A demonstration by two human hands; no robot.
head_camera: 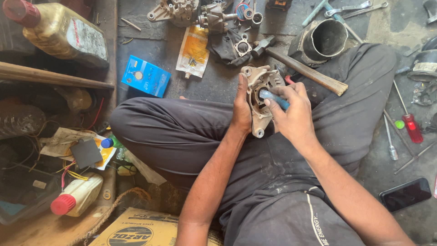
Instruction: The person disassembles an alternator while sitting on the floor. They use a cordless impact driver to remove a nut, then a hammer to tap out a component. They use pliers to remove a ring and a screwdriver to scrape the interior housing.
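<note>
A: Hands?
B: Left hand (240, 109) gripped the metal housing (260, 101) by its edge, over the lap. Right hand (293, 114) was closed round a blue-handled tool (274, 98), tip inside the housing.
A: Farther out?
B: Hammer (302, 69) just beyond, then a metal cylinder (324, 40). Blue box (145, 76) & yellow packet (194, 51) on the floor, left.

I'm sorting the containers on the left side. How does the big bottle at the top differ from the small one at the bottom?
The large bottle is clear, showing amber liquid, with a dark red cap; the small bottle is opaque white with a brighter red cap. The large one lies on a raised ledge, the small one low among wires. Both lie tilted, caps on and pointing left.
</note>
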